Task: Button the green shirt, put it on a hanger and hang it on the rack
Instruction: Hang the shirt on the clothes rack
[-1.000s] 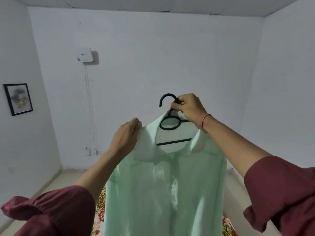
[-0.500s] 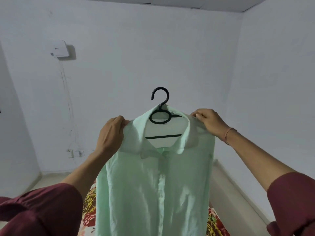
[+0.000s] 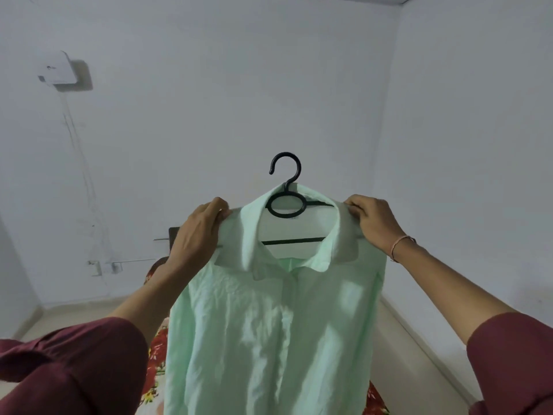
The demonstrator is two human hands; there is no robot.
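Observation:
The pale green shirt (image 3: 269,324) hangs buttoned on a black plastic hanger (image 3: 285,187), held up in front of me. The hanger's hook sticks up free above the collar, and its crossbar shows inside the neck opening. My left hand (image 3: 197,232) grips the shirt's left shoulder, and my right hand (image 3: 374,223) pinches the right shoulder beside the collar. No rack is in view.
White walls stand ahead and to the right, meeting at a corner. A white box (image 3: 58,68) is mounted high on the left with a cable running down to sockets (image 3: 103,266). A floral bedsheet (image 3: 155,363) shows below the shirt. A dark object (image 3: 173,238) peeks behind my left hand.
My right hand left the hanger's hook and took hold of the shirt's right shoulder. The shirt now hangs square between both hands, and my view has turned to the right.

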